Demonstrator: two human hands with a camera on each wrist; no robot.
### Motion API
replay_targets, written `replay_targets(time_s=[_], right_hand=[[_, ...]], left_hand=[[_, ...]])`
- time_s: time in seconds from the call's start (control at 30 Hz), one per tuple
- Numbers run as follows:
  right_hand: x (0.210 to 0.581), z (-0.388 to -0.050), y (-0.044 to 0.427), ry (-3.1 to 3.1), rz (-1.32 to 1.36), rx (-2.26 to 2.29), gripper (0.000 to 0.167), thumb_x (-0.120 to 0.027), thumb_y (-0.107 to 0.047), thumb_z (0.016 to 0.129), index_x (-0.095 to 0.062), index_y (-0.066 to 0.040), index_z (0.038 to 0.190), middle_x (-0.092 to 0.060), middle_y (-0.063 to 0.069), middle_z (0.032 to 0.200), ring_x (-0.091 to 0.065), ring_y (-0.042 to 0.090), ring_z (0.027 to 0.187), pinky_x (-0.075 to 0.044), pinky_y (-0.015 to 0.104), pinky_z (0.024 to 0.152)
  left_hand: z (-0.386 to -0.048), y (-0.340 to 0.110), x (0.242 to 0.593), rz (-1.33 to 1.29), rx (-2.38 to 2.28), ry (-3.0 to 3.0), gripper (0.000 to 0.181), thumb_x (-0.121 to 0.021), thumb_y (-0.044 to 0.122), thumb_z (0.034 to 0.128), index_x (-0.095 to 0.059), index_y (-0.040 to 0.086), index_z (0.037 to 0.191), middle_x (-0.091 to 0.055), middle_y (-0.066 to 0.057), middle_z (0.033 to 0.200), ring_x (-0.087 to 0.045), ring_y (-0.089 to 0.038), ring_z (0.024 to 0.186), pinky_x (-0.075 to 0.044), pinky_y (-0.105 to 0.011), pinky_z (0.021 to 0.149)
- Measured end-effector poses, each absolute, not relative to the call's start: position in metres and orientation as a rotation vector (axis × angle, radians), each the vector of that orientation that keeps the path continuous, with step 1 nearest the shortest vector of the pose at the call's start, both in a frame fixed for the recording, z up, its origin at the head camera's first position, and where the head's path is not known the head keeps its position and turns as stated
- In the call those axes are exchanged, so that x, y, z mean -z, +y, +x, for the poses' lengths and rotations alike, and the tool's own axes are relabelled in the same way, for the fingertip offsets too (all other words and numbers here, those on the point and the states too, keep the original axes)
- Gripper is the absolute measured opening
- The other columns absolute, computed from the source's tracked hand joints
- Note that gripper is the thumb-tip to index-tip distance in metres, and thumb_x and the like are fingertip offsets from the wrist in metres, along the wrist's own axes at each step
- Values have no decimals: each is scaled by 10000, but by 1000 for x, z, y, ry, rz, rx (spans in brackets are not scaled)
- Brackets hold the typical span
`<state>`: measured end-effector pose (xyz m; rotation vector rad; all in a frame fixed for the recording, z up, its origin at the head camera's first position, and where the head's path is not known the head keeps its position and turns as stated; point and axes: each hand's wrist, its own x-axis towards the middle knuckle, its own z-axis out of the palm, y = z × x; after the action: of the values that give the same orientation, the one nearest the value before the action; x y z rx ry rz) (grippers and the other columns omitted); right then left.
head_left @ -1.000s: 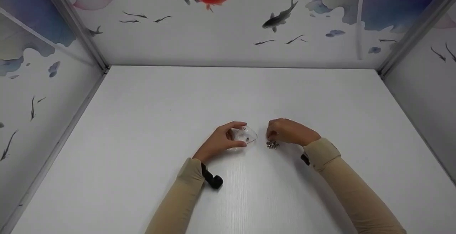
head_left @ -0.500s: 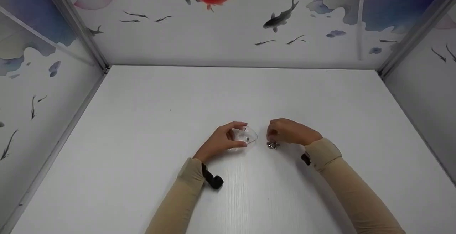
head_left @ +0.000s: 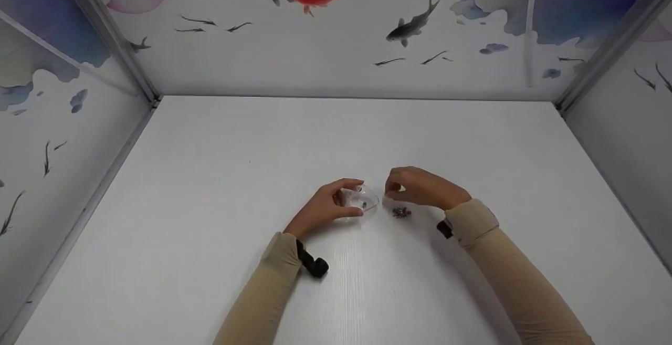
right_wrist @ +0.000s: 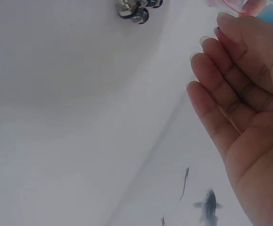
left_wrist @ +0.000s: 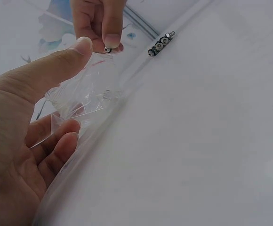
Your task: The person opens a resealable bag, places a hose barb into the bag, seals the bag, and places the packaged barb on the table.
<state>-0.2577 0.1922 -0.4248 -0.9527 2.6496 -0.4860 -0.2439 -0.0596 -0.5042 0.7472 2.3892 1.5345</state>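
My left hand (head_left: 328,204) holds a clear plastic bag (head_left: 370,198) between thumb and fingers, its mouth facing right; a small dark piece shows inside. In the left wrist view the bag (left_wrist: 92,89) is crumpled, with a red line near its mouth. My right hand (head_left: 422,186) is just right of the bag's mouth, and in the left wrist view its thumb and finger pinch a small shiny metal piece (left_wrist: 108,49). Below the right hand lies a small pile of metal screws (head_left: 401,212) on the table, also at the top of the right wrist view (right_wrist: 129,8).
The white table (head_left: 220,140) is enclosed by panels printed with fish and a grey metal frame (head_left: 118,40). A black wrist strap with a device (head_left: 315,266) is on the left wrist; another black device (head_left: 445,228) is under the right cuff.
My right hand has lifted off the metal pile and moved left and slightly away, toward the bag's mouth. The left hand and bag stay in place.
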Motion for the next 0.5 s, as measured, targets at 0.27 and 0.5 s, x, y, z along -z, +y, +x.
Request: replay_targets(time_s=[0.27, 0.5], right_hand=[[421, -257, 186, 2672, -1105, 503, 98, -664, -82, 895, -730, -67, 967, -652, 4, 914, -595, 134, 858, -520, 323, 809], [419, -257, 179, 2676, -1122, 503, 109, -662, -97, 900, -731, -79, 982, -656, 8, 933, -604, 137, 876, -523, 319, 821]], left_hand=[[-244, -58, 505, 705, -1540, 2358, 649, -801, 331, 781, -540, 249, 1369, -591, 6, 1264, -487, -162, 784, -407, -273, 720], [-237, -58, 488, 706, -1523, 2345, 637, -785, 224, 809, -523, 144, 1385, -581, -91, 1291, -484, -194, 801, -399, -271, 729]])
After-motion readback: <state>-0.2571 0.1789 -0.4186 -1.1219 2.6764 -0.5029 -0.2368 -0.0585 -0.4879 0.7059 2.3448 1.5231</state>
